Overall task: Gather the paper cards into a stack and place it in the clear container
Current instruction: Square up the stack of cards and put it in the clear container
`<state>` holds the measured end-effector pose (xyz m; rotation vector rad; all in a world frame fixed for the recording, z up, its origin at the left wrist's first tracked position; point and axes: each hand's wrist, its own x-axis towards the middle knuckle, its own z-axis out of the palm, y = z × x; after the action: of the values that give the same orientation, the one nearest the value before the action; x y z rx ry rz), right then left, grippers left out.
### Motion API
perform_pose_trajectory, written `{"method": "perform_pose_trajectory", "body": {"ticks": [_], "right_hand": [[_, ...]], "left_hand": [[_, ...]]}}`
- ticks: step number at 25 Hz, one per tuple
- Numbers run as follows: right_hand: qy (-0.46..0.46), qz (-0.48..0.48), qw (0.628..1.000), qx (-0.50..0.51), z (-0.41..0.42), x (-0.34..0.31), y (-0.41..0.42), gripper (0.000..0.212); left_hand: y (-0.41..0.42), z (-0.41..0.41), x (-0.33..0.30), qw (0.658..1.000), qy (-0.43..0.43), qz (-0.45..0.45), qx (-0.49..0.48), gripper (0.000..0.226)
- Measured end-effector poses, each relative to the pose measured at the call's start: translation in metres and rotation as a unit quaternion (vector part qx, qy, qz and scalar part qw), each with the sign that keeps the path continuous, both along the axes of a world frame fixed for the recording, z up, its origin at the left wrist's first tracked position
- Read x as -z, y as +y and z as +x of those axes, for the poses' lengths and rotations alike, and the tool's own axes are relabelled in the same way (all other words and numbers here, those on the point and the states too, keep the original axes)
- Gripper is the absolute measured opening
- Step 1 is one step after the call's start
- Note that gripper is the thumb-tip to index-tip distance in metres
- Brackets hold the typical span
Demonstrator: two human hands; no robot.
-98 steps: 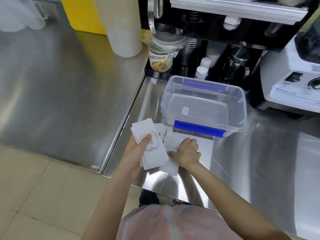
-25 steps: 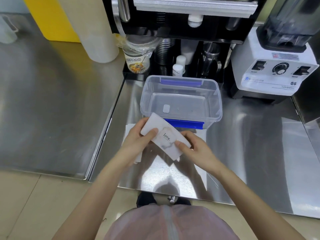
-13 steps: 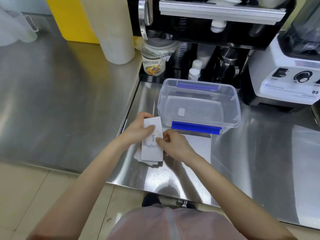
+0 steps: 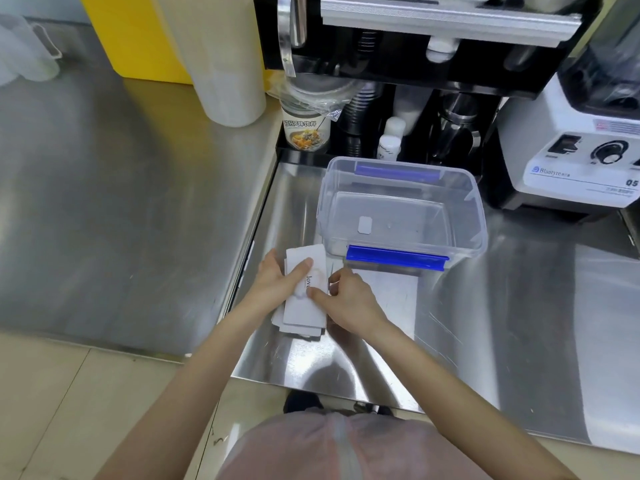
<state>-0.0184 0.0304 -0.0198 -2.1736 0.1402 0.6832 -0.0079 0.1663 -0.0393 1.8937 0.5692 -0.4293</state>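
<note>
A stack of white paper cards [image 4: 304, 313], the top one printed "love", rests on the steel counter just left of the clear container [image 4: 478, 216]. My left hand [image 4: 277, 282] grips the stack's left edge with the thumb across the top. My right hand [image 4: 349, 299] pinches its right edge. The container has blue clips, stands open, and holds only a small white tag on its floor. More white paper [image 4: 391, 289] lies flat under and to the right of my right hand, in front of the container.
A white blender base [image 4: 571, 161] stands at the right. A black machine [image 4: 415, 46] with cups and bottles is behind the container. A roll of white cups [image 4: 225, 64] and a yellow bin [image 4: 138, 36] stand at the back left. The counter edge runs close to my body.
The scattered cards have been gathered into one stack between both hands. It turned from slanted to lengthwise and now sits low on the counter, left of the container.
</note>
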Motion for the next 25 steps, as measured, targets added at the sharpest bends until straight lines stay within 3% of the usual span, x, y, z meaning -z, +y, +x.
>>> {"method": "perform_pose_trajectory", "body": {"ticks": [6, 9, 17, 21, 25], "right_hand": [[0.137, 0.165, 0.971, 0.103, 0.006, 0.001, -0.004, 0.039], [0.153, 0.206, 0.96, 0.113, 0.003, 0.005, -0.006, 0.047], [0.125, 0.262, 0.955, 0.059, -0.008, 0.003, -0.018, 0.042], [0.116, 0.251, 0.96, 0.042, -0.013, -0.001, -0.025, 0.048], [0.112, 0.272, 0.949, 0.116, -0.018, -0.001, -0.04, 0.069]], "left_hand": [[0.001, -0.005, -0.01, 0.98, 0.077, -0.184, -0.005, 0.01], [0.001, -0.009, -0.013, 0.975, 0.079, -0.207, -0.017, 0.022], [-0.009, -0.022, -0.009, 0.968, 0.048, -0.218, -0.116, 0.065], [-0.016, -0.034, -0.013, 0.965, 0.023, -0.235, -0.115, 0.052], [-0.032, -0.039, -0.02, 0.923, -0.033, -0.345, -0.168, 0.027]]}}
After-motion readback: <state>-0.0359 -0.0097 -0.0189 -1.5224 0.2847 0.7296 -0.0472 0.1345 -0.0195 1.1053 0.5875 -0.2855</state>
